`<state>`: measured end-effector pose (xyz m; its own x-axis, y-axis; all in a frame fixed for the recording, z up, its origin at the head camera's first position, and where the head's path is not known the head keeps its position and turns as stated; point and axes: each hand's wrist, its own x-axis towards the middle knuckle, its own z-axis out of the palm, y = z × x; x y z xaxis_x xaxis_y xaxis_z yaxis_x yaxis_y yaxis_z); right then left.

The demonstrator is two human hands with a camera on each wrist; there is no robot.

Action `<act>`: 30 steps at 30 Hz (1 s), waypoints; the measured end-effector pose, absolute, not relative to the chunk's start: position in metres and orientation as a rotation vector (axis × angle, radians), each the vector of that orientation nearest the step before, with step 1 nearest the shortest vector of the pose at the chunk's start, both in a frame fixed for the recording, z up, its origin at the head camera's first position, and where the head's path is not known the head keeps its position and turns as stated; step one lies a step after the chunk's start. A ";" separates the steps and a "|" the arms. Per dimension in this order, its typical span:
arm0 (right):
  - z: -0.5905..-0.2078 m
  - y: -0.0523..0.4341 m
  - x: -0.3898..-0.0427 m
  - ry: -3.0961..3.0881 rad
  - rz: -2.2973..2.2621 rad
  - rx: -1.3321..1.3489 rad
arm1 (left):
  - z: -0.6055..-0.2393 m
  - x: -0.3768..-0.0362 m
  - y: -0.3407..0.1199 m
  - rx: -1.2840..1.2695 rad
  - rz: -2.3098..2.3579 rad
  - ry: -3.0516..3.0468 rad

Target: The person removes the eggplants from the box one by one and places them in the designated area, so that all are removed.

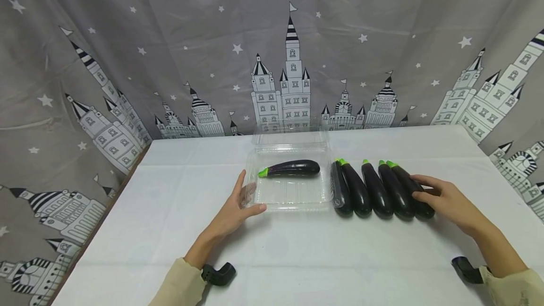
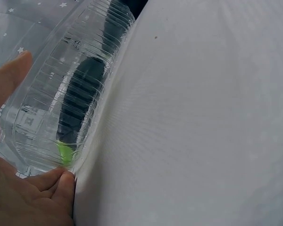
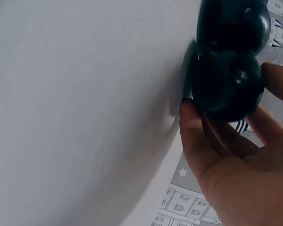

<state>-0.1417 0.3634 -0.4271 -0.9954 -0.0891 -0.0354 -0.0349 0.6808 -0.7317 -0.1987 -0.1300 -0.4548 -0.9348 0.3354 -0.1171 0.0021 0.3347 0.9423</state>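
Note:
A clear plastic clamshell box (image 1: 293, 197) stands with its lid (image 1: 291, 140) raised at the back. One dark eggplant (image 1: 294, 168) with a green stem end lies crosswise inside. My left hand (image 1: 233, 207) is at the box's left side, thumb spread toward the front corner. In the left wrist view its fingertips (image 2: 63, 181) touch the box's lower edge, while the thumb stands away from the wall. To the right of the box, several eggplants (image 1: 376, 190) lie in a row. My right hand (image 1: 442, 199) holds the rightmost eggplant (image 3: 228, 84), thumb on one side and fingers on the other.
White cloth covers the table (image 1: 297, 259). Behind it hangs a grey curtain (image 1: 191, 37) printed with castles and stars. The leftmost eggplant of the row lies right against the box's right wall. A black wrist mount (image 1: 218, 274) sits on each forearm.

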 end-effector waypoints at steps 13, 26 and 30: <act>-0.430 0.366 -0.138 2.832 -1.254 -0.109 | -0.454 -0.198 -0.130 0.288 1.630 2.315; -0.431 0.369 -0.138 2.776 -1.332 -0.133 | -0.455 -0.199 -0.130 0.302 1.619 2.327; -0.430 0.369 -0.138 2.761 -1.327 -0.115 | -0.455 -0.199 -0.130 0.304 1.626 2.322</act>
